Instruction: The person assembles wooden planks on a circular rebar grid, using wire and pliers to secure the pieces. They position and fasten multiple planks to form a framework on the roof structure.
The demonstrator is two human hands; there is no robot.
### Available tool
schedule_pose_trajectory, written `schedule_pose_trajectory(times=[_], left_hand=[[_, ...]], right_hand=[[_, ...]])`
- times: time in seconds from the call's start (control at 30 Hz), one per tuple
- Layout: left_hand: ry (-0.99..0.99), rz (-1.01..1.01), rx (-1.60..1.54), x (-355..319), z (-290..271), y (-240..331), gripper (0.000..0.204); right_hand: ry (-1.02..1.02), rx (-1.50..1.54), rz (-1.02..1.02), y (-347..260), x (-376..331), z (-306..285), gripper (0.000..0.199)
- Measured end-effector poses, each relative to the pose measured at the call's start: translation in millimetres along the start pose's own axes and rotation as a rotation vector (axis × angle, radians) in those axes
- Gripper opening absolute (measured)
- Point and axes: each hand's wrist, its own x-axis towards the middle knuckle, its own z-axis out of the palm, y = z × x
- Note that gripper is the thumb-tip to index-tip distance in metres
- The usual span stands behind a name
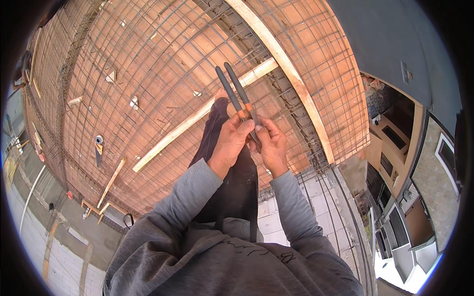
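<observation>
Both hands meet in front of me around a pair of pincers (237, 85) with two long dark grey handles and orange collars. The handles point away from me and stand slightly apart. My left hand (229, 141) pinches the tool near the orange part with thumb and fingers. Beside it, my right hand (273, 148) is closed around the head end, its thumb against the metal. Fingers cover most of the jaws, so I cannot tell how they stand. Beyond the hands, my leg in dark trousers (216, 123) reaches onto the steel mesh.
Steel rebar mesh (163, 64) spreads over plywood boards. A long timber (291, 74) crosses it at the right, another (173, 136) runs diagonally. A round roll (99, 139) lies by a yellow-and-dark tool at left. Pale blockwork (321, 197) and long bars are near right; a drop shows beyond.
</observation>
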Motion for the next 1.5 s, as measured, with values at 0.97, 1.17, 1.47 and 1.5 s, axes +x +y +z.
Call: schedule_pose_trajectory(times=[0.97, 1.17, 1.47, 1.5], left_hand=[[-0.428, 0.478, 0.142, -250, -117, 39, 0.071], [0.082, 0.941, 0.308, -347, -168, 33, 0.046], [1.012, 0.884, -0.319, -366, -336, -32, 0.025], [0.982, 0.858, -0.211, -382, -354, -34, 0.028]], right_hand=[[-0.861, -0.716, 0.118, 29, -211, -59, 0.037], [-0.363, -0.009, -0.056, 61, -207, -25, 0.040], [-0.917, -0.381, 0.007, 45, -233, 38, 0.037], [-0.967, -0.634, 0.017, 42, -235, 46, 0.035]])
